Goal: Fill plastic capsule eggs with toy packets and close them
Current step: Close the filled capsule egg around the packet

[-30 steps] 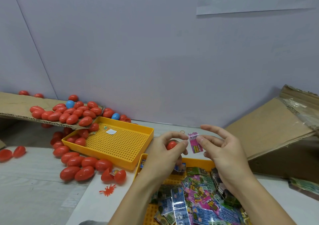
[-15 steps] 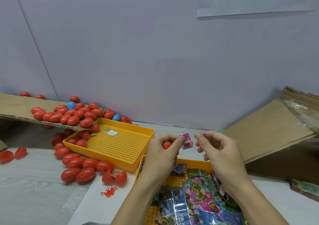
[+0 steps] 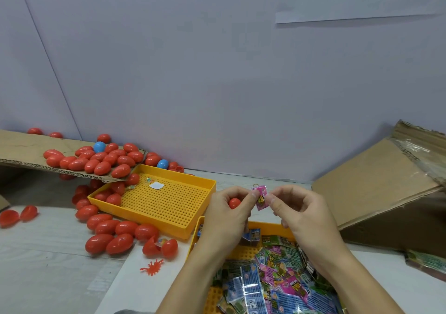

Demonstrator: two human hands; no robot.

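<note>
My left hand [image 3: 225, 213] curls round a red capsule egg [image 3: 234, 203] and its thumb and forefinger also pinch the left edge of a folded pink toy packet [image 3: 261, 197]. My right hand [image 3: 298, 213] pinches the packet's right edge. Both hands hover above the near yellow tray [image 3: 269, 229], which holds a heap of toy packets [image 3: 275, 277] in pink, blue and green. Closed red eggs [image 3: 113, 231] lie on the table to the left, and an egg lying open [image 3: 160, 246] sits beside them.
A second perforated yellow tray [image 3: 169, 202] holds a few red eggs. A cardboard flap [image 3: 21, 149] at the left carries many red eggs and a blue one [image 3: 99, 146]. A tilted cardboard box [image 3: 376, 186] stands at the right. A red splat toy [image 3: 152, 266] lies near the front.
The pink packet was held flat by my right hand alone; it is now folded smaller and pinched between both hands, right beside the red egg.
</note>
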